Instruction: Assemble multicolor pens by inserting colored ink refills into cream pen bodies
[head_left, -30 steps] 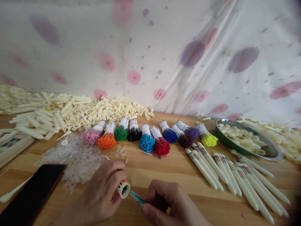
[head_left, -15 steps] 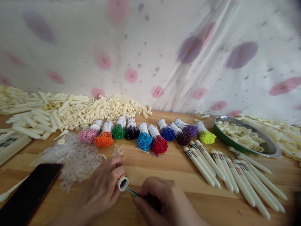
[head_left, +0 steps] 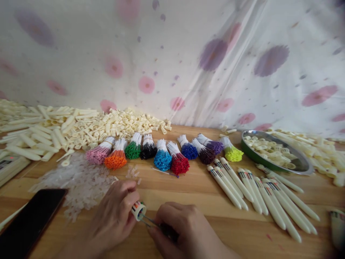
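My left hand [head_left: 113,219] is closed round a cream pen barrel [head_left: 138,209], its open end with coloured marks pointing right. My right hand [head_left: 183,230] pinches a thin refill [head_left: 148,222] whose tip sits at the barrel's open end. Both hands rest low over the wooden table [head_left: 188,187]. Behind them lies a row of refill bundles with coloured ends, from pink [head_left: 98,154] through blue [head_left: 162,160] and red [head_left: 178,163] to yellow-green [head_left: 232,153].
Several assembled cream pens [head_left: 256,190] lie to the right, beside a green-rimmed metal dish [head_left: 272,163] of small parts. Cream barrels and caps [head_left: 81,126] are heaped at back left, clear bits [head_left: 78,180] in front of them. A black phone [head_left: 29,223] lies at lower left.
The refill in my right hand has moved left, up to the barrel's open end. The view has shifted slightly, so the table's things appear a little further left.
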`<state>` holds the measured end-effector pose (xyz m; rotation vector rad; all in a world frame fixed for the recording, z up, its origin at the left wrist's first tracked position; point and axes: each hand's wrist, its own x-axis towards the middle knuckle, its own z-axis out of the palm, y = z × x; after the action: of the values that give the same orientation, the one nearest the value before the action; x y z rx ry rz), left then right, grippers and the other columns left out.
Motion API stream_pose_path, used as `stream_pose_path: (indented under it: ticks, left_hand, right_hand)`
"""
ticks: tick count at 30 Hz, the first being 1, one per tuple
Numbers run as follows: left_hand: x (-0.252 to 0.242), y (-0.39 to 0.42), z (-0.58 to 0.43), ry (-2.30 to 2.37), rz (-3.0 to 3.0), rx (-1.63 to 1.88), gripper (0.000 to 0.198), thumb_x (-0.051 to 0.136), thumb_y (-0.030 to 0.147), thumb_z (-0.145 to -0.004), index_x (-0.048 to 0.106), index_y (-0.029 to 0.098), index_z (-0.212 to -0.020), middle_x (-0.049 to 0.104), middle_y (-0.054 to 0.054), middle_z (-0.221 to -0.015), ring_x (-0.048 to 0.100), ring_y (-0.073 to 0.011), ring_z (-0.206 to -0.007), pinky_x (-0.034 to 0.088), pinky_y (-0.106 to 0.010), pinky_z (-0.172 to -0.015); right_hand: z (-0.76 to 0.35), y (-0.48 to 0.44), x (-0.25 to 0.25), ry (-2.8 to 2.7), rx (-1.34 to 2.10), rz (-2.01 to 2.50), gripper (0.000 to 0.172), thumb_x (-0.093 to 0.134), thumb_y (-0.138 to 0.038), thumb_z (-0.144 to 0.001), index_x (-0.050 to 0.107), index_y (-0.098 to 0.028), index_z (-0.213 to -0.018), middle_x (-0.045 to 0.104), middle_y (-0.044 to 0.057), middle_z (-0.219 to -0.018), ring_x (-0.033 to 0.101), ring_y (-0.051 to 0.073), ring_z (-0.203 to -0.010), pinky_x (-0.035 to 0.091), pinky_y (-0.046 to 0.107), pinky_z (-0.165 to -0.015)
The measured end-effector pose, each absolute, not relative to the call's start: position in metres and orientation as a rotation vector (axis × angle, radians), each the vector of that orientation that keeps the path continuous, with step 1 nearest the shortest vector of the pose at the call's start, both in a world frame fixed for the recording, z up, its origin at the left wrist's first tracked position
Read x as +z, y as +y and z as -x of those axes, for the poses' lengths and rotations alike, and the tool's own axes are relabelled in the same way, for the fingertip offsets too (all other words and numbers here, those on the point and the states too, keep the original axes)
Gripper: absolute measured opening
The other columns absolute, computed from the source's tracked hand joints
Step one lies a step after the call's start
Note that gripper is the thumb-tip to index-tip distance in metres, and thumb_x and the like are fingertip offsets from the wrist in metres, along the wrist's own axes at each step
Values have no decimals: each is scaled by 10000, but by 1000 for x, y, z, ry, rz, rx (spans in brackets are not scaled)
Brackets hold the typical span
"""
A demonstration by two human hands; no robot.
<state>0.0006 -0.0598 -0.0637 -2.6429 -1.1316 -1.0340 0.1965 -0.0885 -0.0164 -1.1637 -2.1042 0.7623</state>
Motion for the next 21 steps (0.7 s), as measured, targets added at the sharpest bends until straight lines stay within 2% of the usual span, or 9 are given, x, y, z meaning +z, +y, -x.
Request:
stream_pose_path:
  ticks: [10, 16, 21]
  left_hand:
    - [-68, -64, -1, -1166, 2648, -983, 324, 434, 21, -714, 463, 205, -978, 527, -80, -972, 541, -232, -874, 485, -387, -734]
    - [-68, -68, -3, -1255, 2740, -939, 310, 451, 94, -718, 459, 204, -1008, 595, -78, -936, 595, -250, -852, 509, -376, -714]
    - [-54, -74, -6, -1348, 3012, -1118, 251, 453, 114, -773, 409, 223, -995, 614, -52, -897, 618, -194, -784, 517, -306, -692]
  right_hand:
    - [-198, -87, -17, -2193, 719, 1179, 129, 533, -130, -713, 511, -184, -598, 563, -22, -558, 485, 79, -476, 309, 170, -440]
    - [-205, -81, -4, -2205, 809, 1136, 177, 555, -96, -746, 528, -176, -590, 533, -42, -553, 433, 62, -465, 308, 161, -455]
    - [-222, -74, 7, -2315, 917, 1151, 144, 576, -142, -791, 580, -183, -653, 551, -41, -593, 457, 72, -500, 318, 174, -474]
